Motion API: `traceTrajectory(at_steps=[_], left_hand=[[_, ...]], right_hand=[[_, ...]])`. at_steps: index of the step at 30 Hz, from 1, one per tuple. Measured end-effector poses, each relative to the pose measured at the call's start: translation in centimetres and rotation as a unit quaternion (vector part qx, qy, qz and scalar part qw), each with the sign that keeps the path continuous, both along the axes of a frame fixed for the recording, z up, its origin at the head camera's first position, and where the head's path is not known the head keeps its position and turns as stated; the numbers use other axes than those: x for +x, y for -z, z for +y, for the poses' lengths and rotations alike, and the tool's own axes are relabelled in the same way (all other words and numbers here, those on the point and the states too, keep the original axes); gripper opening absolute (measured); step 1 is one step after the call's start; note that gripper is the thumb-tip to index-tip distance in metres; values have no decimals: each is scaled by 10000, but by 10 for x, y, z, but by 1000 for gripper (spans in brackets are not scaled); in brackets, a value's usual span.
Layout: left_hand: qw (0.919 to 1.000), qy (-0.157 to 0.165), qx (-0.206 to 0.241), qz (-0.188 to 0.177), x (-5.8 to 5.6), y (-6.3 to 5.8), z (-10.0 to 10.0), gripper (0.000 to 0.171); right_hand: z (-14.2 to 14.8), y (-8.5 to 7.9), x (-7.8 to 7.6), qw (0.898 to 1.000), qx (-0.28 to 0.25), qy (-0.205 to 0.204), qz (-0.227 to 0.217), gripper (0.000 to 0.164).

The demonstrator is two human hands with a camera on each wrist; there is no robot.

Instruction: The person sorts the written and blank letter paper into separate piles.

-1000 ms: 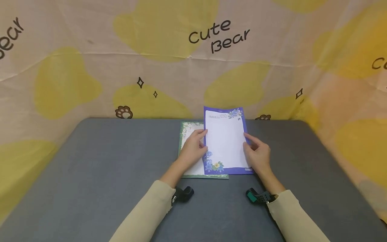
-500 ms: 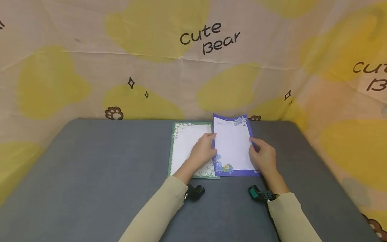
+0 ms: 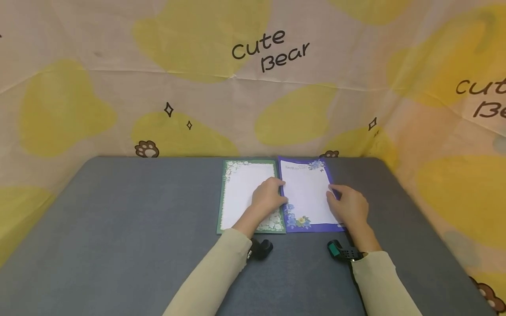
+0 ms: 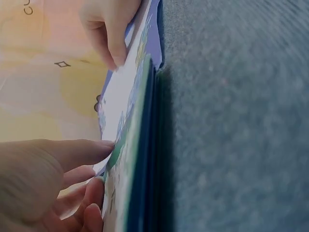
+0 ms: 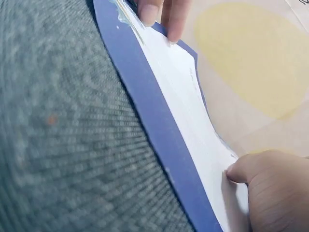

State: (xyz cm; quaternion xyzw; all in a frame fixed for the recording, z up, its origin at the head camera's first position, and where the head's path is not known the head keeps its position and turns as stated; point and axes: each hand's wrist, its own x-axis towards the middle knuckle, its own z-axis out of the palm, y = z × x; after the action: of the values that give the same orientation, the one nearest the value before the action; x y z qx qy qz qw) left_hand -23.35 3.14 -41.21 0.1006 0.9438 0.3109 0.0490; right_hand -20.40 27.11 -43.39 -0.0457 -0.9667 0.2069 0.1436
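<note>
A purple-bordered sheet of letter paper, white in the middle with blue flowers at two corners, lies close over the table. My left hand pinches its left edge, thumb on the near side in the left wrist view. At the opposite edge my right hand holds the paper between thumb and fingers. The sheet bows slightly in the right wrist view. Left of it lies a green-bordered letter pad with white flowers, partly under my left hand. Its layered edge shows some thickness in the left wrist view.
Both papers are near the far edge of a grey cloth-covered table. A patterned yellow and cream curtain hangs behind and along the sides. Dark bands with small devices sit on both wrists.
The purple-bordered sheet has moved right and down, off the green-bordered pad to beside it. Its raised top edge has lowered toward the table. Both hands moved with it, and the head view turned slightly right.
</note>
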Motion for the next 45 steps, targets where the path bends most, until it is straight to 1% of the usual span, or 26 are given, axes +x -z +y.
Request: traceTrajectory(at_steps=[3,6,9,12,15,18,21,26,28,30,33,37,41,43,45], left_hand=[[9999,12,-86,68,0,2,0,53],[9998,78,-140,117,0,4,1,53],[9997,105,-135,147,-1,5,0,53],[9996,156,-144,173,-1,5,-3,52],[9993,249,-207,170,-1,5,-8,50],[9987,392,-277,158,-1,5,-12,49],[9979,516,-286,282,-1,4,-15,49],[9964,707,62,465,3,-4,-22,45],[9949,848,149,517,6,-9,-29,43],[9938,961,118,543,9,-12,-39,42],[9935,962,-8,602,12,-16,-58,40],[9943,795,-72,707,16,-16,-87,38],[9959,544,-118,713,18,-10,-114,45],[9975,350,-9,609,18,-4,-127,52],[9983,187,211,505,19,2,-138,60]], right_hand=[[-2,1,-1,9998,178,-30,94,37],[-4,3,-3,9994,225,-226,158,37],[-7,4,-5,9979,108,-643,25,42],[-10,6,-8,9937,94,-1096,-212,48],[-13,7,-10,9901,116,-1354,-346,49],[-16,8,-12,9895,149,-1391,-359,49],[-17,8,-12,9898,138,-1379,-334,49],[-17,9,-11,9903,103,-1343,-330,48],[-16,9,-11,9907,75,-1324,-317,48],[-15,9,-11,9907,52,-1324,-298,48],[-13,9,-11,9908,66,-1325,-272,48],[-9,8,-10,9911,90,-1303,-245,47],[-5,7,-8,9917,68,-1262,-245,48],[-5,6,-7,9917,33,-1261,-265,48],[-5,7,-6,9915,22,-1266,-288,49]])
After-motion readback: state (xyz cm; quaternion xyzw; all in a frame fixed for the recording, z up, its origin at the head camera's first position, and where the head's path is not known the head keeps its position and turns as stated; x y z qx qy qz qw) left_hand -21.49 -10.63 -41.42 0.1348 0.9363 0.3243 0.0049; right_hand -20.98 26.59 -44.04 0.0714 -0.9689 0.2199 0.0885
